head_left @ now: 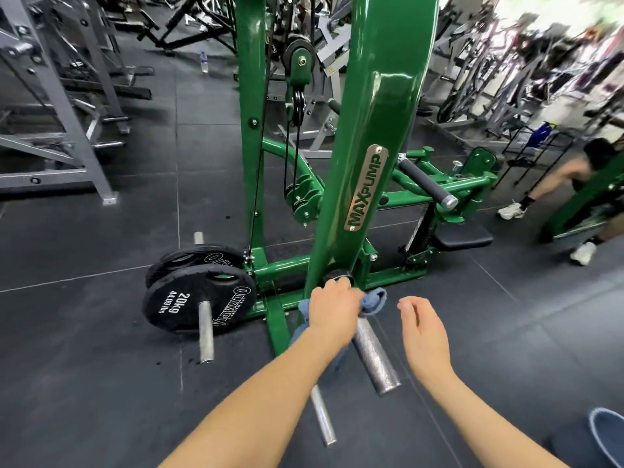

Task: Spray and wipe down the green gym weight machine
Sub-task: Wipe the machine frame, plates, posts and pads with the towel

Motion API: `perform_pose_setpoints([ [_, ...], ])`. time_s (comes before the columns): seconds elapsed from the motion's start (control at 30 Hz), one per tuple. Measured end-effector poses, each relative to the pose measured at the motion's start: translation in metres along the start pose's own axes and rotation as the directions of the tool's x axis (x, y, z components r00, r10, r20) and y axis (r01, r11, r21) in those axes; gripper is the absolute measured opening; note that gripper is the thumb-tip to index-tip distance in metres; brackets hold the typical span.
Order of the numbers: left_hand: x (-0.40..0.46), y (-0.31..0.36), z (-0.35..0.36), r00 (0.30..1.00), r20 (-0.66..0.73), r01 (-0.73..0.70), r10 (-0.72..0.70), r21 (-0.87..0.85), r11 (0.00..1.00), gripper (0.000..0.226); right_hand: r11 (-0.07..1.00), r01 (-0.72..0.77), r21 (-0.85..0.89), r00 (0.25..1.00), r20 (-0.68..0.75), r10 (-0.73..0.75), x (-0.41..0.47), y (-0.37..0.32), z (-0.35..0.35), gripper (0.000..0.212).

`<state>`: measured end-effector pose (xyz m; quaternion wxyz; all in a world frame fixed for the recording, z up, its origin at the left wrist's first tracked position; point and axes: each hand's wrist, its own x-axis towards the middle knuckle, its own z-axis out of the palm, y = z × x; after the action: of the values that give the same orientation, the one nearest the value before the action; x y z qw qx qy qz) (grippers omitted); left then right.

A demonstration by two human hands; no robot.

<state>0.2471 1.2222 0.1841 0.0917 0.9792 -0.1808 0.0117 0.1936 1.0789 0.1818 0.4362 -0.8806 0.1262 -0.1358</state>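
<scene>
Blue cloth (pixel 373 300) bunched in the left grip (pixel 332 307), seemingly against the green machine (pixel 378 106); right grip (pixel 423 327) open, empty.

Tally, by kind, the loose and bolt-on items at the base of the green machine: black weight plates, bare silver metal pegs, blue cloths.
Black weight plates: 2
Bare silver metal pegs: 4
Blue cloths: 1, held in the left hand
Total: 7
</scene>
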Motion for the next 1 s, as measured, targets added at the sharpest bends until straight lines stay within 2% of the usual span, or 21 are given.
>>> perform_pose_setpoints([
  [0.07,0.006,0.002,0.004,0.999,0.032,0.033,-0.035,0.036,0.999,0.020,1.000,-0.001,-0.012,1.000,-0.001,0.001,-0.006,0.002,-0.006,0.017],
  [0.13,-0.004,0.015,0.008,1.000,0.010,0.022,-0.023,0.084,0.996,0.013,1.000,-0.024,-0.013,1.000,0.009,0.024,-0.010,0.010,-0.011,0.015],
  [0.2,-0.020,0.030,0.011,1.000,-0.012,-0.006,0.008,0.121,0.993,0.017,0.999,-0.042,-0.022,0.999,0.032,0.043,-0.012,0.021,-0.012,0.014],
  [0.27,-0.035,0.044,0.019,0.999,0.033,-0.038,0.035,0.072,0.997,0.022,0.998,-0.064,-0.015,0.997,0.051,0.064,-0.014,0.029,-0.011,0.014],
  [0.33,-0.052,0.058,0.020,1.000,0.009,-0.022,0.021,0.059,0.998,0.024,0.997,-0.073,0.018,0.996,0.062,0.072,-0.015,0.034,-0.009,0.015],
  [0.4,-0.069,0.071,0.017,0.995,0.099,0.005,-0.007,0.020,1.000,0.035,0.997,-0.071,0.034,0.994,0.086,0.068,-0.017,0.036,-0.007,0.018],
  [0.43,-0.075,0.077,0.020,0.995,0.097,0.022,-0.023,0.008,1.000,0.039,0.997,-0.071,0.040,0.992,0.112,0.066,-0.020,0.038,-0.008,0.017],
  [0.47,-0.079,0.083,0.029,0.999,0.038,0.038,-0.038,0.008,0.999,0.038,0.996,-0.073,0.050,0.987,0.145,0.065,-0.024,0.040,-0.011,0.016],
  [0.57,-0.094,0.095,0.035,0.981,-0.098,0.151,-0.169,-0.167,0.974,0.021,0.991,-0.084,0.104,0.979,0.196,0.062,-0.038,0.044,-0.018,0.013],
  [0.63,-0.104,0.106,0.031,0.946,-0.104,0.262,-0.307,-0.312,0.913,0.012,0.981,-0.127,0.148,0.968,0.232,0.091,-0.049,0.045,-0.031,0.012],
  [0.7,-0.110,0.118,0.035,0.928,-0.036,0.322,-0.370,-0.417,0.850,0.026,0.947,-0.235,0.218,0.935,0.318,0.158,-0.056,0.051,-0.039,0.022],
  [0.8,-0.117,0.133,0.039,0.904,-0.075,0.314,-0.421,-0.552,0.773,0.029,0.876,-0.422,0.233,0.818,0.515,0.257,-0.061,0.067,-0.044,0.070],
  [0.83,-0.119,0.139,0.041,0.898,-0.085,0.308,-0.431,-0.578,0.756,0.030,0.839,-0.485,0.248,0.775,0.566,0.281,-0.063,0.072,-0.047,0.075],
  [0.93,-0.121,0.157,0.042,0.913,-0.098,0.267,-0.396,-0.591,0.761,0.037,0.779,-0.553,0.296,0.707,0.662,0.250,-0.072,0.073,-0.058,0.047],
  [1.0,-0.123,0.166,0.041,0.913,-0.077,0.259,-0.401,-0.649,0.715,0.052,0.785,-0.526,0.327,0.708,0.680,0.191,-0.076,0.072,-0.067,0.035],
])
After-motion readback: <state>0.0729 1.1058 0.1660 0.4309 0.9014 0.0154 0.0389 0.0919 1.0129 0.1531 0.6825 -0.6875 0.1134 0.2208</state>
